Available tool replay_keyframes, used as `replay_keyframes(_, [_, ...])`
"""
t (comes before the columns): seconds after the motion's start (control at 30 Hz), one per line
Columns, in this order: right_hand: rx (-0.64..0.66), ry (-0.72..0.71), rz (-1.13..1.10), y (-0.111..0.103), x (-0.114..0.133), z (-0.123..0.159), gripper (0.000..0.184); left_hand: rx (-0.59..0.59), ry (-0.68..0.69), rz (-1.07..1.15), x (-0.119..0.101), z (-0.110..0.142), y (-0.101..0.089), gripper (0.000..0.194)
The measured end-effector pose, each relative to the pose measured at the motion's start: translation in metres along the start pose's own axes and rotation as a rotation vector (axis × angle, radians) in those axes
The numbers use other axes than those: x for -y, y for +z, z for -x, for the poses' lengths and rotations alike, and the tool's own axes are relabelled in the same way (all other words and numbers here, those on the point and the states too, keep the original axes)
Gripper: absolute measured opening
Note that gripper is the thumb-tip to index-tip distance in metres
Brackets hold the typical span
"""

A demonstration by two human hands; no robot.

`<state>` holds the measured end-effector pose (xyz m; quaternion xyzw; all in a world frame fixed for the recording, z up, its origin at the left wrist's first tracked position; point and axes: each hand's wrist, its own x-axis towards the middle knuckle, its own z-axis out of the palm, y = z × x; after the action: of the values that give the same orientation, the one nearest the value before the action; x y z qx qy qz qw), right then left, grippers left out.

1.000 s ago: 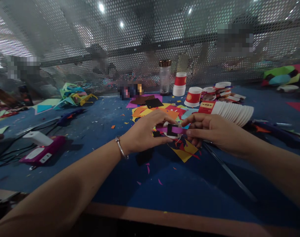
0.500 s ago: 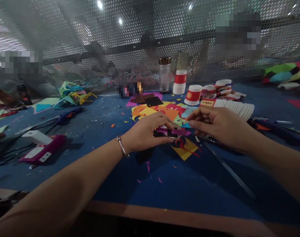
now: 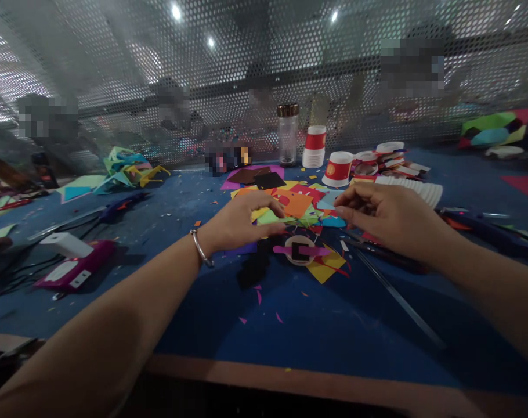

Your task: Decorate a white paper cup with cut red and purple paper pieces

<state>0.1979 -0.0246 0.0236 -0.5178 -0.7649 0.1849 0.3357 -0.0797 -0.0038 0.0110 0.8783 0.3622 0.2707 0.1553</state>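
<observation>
Along the near side of the blue counter [image 3: 203,334] lie a few small purple scraps [image 3: 259,296]. Beyond them, to the right, a clear stick [image 3: 403,305] lies slantwise. Near the middle, the round white piece [image 3: 294,257] rests on the counter, with a purple strip [image 3: 321,251] across it and a black paper shape [image 3: 297,250] on top; yellow paper [image 3: 324,270] lies just beside it.

The person's left hand [image 3: 245,217] hovers just beyond and left of the round white piece, thumb and fingers spread apart, holding nothing visible. The right hand [image 3: 372,212] is to the right, its fingertips drawn together near light-blue paper [image 3: 327,201]; whether they pinch anything cannot be told.

Farther back, coloured paper sheets [image 3: 297,204] overlap in a pile. Behind them stand an upturned red-and-white cup [image 3: 338,169], a cup stack [image 3: 315,148] and a lidded clear jar [image 3: 288,138], in front of a perforated screen [image 3: 229,75].
</observation>
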Motion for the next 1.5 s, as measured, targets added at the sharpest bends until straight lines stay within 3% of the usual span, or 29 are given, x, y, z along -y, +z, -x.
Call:
replay_keyframes(0.07, [0.000, 0.003, 0.015, -0.001, 0.000, -0.001, 0.024, -0.118, -0.112, -0.102, 0.013, -0.003, -0.002, 0.012])
replay_keyframes(0.27, [-0.012, 0.022, 0.031, -0.001, -0.002, -0.003, 0.029, -0.152, -0.247, -0.372, 0.045, -0.013, 0.002, 0.022])
replay_keyframes(0.47, [-0.039, 0.003, 0.042, -0.001, -0.004, -0.002, 0.030, -0.088, -0.395, -0.363, 0.052, -0.010, 0.002, 0.043])
replay_keyframes(0.63, [-0.027, 0.000, 0.064, -0.001, -0.005, -0.003, 0.027, -0.043, -0.397, -0.345, 0.051, -0.009, 0.005, 0.045])
replay_keyframes(0.83, [-0.021, -0.011, 0.077, -0.001, -0.004, -0.003, 0.025, -0.091, -0.414, -0.383, 0.047, -0.011, 0.005, 0.012])
replay_keyframes(0.93, [-0.025, -0.013, 0.080, 0.000, -0.004, -0.003, 0.024, -0.165, -0.430, -0.402, 0.045, -0.011, 0.004, 0.008])
replay_keyframes(1.03, [-0.041, -0.028, 0.100, 0.000, -0.006, -0.004, 0.021, -0.303, -0.416, -0.403, 0.042, -0.012, 0.003, 0.018])
replay_keyframes(1.1, [-0.054, -0.043, 0.114, 0.001, -0.007, -0.005, 0.021, -0.422, -0.324, -0.393, 0.039, -0.014, 0.006, 0.022])
replay_keyframes(1.17, [-0.060, -0.056, 0.131, 0.001, -0.008, -0.005, 0.020, -0.463, -0.175, -0.372, 0.036, -0.016, 0.012, 0.023])
replay_keyframes(1.27, [-0.063, -0.080, 0.155, 0.002, -0.009, -0.004, 0.020, -0.320, -0.023, -0.335, 0.033, -0.021, 0.023, 0.025])
replay_keyframes(1.4, [-0.074, -0.097, 0.148, 0.002, -0.008, -0.003, 0.020, -0.075, -0.024, -0.328, 0.029, -0.028, 0.032, 0.027])
replay_keyframes(1.5, [-0.067, -0.082, 0.130, 0.000, -0.006, -0.003, 0.021, 0.034, -0.031, -0.311, 0.026, -0.034, 0.032, 0.029])
